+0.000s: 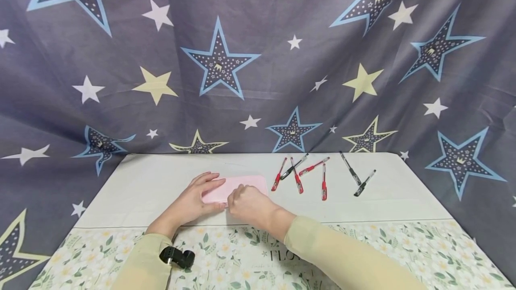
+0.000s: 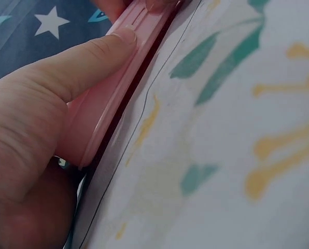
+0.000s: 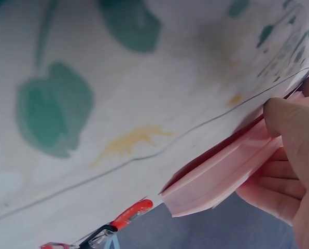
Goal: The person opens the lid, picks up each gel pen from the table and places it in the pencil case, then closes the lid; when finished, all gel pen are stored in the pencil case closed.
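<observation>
A flat pink pencil case (image 1: 237, 183) with rounded corners lies on the white tabletop. My left hand (image 1: 192, 198) grips its left end, fingers over the far side and thumb along the near side. In the left wrist view that thumb presses on the ridged side wall of the pencil case (image 2: 87, 127). My right hand (image 1: 251, 204), fingers curled, pinches the middle of the case's near edge. The right wrist view shows the thumb at this edge and the right end of the case (image 3: 211, 181) sticking out past the hand.
To the right lie several red pens (image 1: 324, 187) and black pens (image 1: 350, 169), some crossing each other. A floral cloth (image 1: 217, 258) covers the table's near part. Behind the white surface (image 1: 157, 167) hangs a grey curtain (image 1: 266, 21) with stars.
</observation>
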Action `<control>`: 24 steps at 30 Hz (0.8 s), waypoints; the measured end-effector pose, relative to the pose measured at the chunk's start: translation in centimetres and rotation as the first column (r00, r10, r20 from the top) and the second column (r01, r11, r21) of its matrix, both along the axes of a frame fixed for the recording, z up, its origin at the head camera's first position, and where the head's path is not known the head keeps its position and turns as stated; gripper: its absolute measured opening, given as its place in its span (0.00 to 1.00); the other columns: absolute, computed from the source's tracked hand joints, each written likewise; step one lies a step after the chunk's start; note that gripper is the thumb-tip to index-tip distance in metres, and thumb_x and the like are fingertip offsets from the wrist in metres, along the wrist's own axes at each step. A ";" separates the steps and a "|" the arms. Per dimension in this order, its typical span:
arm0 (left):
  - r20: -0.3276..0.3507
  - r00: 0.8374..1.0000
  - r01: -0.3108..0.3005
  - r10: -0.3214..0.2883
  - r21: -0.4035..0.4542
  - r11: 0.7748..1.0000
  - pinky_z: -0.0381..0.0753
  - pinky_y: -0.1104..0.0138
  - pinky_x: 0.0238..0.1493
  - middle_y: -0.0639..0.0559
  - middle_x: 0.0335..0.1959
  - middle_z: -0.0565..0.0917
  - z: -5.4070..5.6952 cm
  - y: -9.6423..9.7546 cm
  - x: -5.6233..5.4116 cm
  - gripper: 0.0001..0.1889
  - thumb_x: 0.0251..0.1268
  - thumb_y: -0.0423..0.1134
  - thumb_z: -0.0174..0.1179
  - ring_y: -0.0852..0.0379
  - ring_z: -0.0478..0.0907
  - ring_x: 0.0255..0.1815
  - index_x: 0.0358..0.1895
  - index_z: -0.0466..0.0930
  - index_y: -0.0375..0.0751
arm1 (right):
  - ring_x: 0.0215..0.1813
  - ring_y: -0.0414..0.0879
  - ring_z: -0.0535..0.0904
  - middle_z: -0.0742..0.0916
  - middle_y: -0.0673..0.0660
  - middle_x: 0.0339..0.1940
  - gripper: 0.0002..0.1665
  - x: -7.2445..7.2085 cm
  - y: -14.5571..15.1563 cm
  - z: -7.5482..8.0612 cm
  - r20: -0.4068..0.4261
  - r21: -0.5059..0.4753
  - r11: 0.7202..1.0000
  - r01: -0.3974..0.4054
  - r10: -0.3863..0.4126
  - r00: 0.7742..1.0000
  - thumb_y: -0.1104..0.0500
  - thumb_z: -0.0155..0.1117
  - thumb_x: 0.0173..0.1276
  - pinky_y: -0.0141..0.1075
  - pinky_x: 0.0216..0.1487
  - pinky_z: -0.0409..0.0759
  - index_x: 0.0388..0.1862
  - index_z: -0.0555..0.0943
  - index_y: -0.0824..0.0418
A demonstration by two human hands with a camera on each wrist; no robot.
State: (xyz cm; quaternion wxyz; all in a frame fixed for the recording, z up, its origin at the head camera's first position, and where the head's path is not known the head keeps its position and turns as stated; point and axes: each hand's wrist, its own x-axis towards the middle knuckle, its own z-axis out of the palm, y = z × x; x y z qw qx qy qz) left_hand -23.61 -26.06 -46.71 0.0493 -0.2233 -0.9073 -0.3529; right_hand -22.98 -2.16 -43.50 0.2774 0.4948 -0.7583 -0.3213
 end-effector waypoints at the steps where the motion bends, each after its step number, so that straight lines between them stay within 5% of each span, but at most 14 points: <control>1: 0.001 1.000 -0.002 0.002 0.001 1.000 0.56 0.32 0.84 0.38 0.82 0.71 0.0 0.0 0.0 0.41 0.63 0.51 0.84 0.32 0.58 0.86 0.77 0.80 0.41 | 0.49 0.48 0.94 0.95 0.58 0.49 0.15 0.0 -0.1 0.0 0.002 0.007 1.000 0.003 -0.003 1.000 0.58 0.65 0.81 0.34 0.40 0.93 0.58 0.91 0.61; 10: -0.018 0.999 -0.041 0.041 0.004 0.999 0.64 0.30 0.80 0.32 0.84 0.66 0.2 0.0 0.2 0.41 0.59 0.49 0.87 0.27 0.62 0.83 0.76 0.82 0.44 | 0.41 0.44 0.93 0.95 0.55 0.42 0.13 -0.1 -0.4 0.7 0.001 -0.015 1.000 0.010 -0.010 1.000 0.59 0.64 0.81 0.31 0.35 0.91 0.55 0.91 0.61; 18: 0.007 0.998 -0.063 0.062 0.043 0.997 0.66 0.30 0.79 0.32 0.82 0.66 -0.2 -0.4 0.4 0.42 0.59 0.53 0.86 0.27 0.66 0.81 0.76 0.81 0.45 | 0.26 0.38 0.80 0.87 0.46 0.27 0.04 -0.2 0.4 1.1 0.082 -0.188 0.982 0.021 -0.006 0.997 0.60 0.69 0.75 0.30 0.22 0.82 0.39 0.89 0.54; 21: 0.039 0.998 -0.054 0.051 0.081 0.995 0.63 0.31 0.81 0.34 0.81 0.69 -0.2 -0.5 0.1 0.40 0.62 0.53 0.84 0.29 0.67 0.81 0.76 0.81 0.45 | 0.31 0.40 0.84 0.89 0.47 0.32 0.03 -0.3 1.3 1.2 0.193 -0.345 0.936 0.071 -0.003 0.981 0.56 0.74 0.75 0.32 0.27 0.85 0.40 0.89 0.53; 24: 0.063 0.997 -0.048 0.041 0.116 0.992 0.61 0.31 0.82 0.37 0.80 0.70 -0.4 -0.8 0.0 0.37 0.65 0.52 0.82 0.31 0.67 0.81 0.75 0.82 0.47 | 0.45 0.45 0.89 0.93 0.49 0.44 0.08 -0.5 2.4 1.0 0.384 -0.507 0.843 0.178 0.036 0.923 0.52 0.78 0.75 0.38 0.45 0.91 0.47 0.91 0.53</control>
